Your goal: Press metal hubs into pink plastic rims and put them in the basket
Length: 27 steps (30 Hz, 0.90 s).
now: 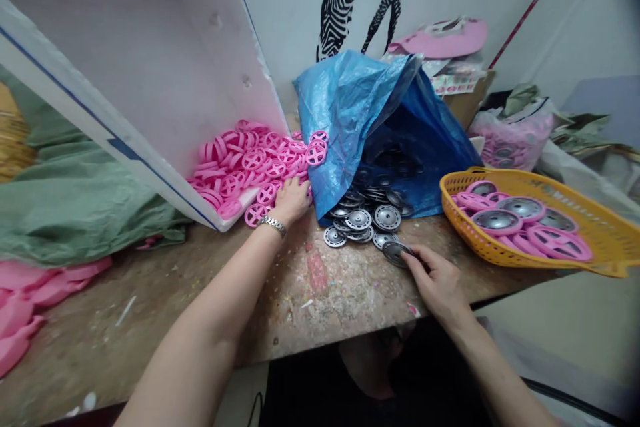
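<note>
My left hand (293, 199), with a metal watch on its wrist, reaches to the right edge of a heap of pink plastic wheel rims (253, 159). Its fingers are curled together over a pink rim beside the blue sack; the fingertips are partly hidden. Between the thumb and fingers of my right hand (437, 277) is a dark grey hubcap disc (397, 253), tilted just above the table. Behind it, several silver-grey hubcap discs (359, 219) spill from the mouth of a blue woven sack (335, 107).
At the right, a yellow plastic basket (607, 233) holds pink wheels with grey discs. A white foam board (150, 47) leans over the pink heap. Green cloth (75, 187) and pink pieces (30, 300) lie left. The table's front edge (345, 347) is near me.
</note>
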Motion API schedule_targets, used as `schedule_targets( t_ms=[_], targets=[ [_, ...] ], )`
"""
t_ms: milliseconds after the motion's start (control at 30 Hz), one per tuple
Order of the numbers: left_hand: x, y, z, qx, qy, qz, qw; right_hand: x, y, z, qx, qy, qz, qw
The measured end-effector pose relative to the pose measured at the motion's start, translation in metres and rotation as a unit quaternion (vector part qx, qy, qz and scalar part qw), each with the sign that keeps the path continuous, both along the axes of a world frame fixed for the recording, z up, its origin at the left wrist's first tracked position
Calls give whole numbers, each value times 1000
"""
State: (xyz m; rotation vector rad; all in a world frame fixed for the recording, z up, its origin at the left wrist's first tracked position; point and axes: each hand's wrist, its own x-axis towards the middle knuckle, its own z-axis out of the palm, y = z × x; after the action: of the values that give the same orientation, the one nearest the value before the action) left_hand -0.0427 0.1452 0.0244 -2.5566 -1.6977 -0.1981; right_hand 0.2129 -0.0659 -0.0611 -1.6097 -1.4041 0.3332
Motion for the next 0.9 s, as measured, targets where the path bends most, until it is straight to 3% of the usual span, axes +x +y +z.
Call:
schedule_targets(
  t_ms=[167,300,467,900],
  targets=[
    [8,29,-3,-34,39,9,999,1,0,-2,-2,2,-6,1000],
    [9,29,-9,-48,50,13,997,0,0,-1,0,1,-6,1000],
    [-2,2,-15,-51,50,-3,997,0,-1,0,-1,-6,-1,1000],
    [-29,-78,-19,-64,-19,-112,992,1,0,-1,-4,-13,0,1000]
  ],
)
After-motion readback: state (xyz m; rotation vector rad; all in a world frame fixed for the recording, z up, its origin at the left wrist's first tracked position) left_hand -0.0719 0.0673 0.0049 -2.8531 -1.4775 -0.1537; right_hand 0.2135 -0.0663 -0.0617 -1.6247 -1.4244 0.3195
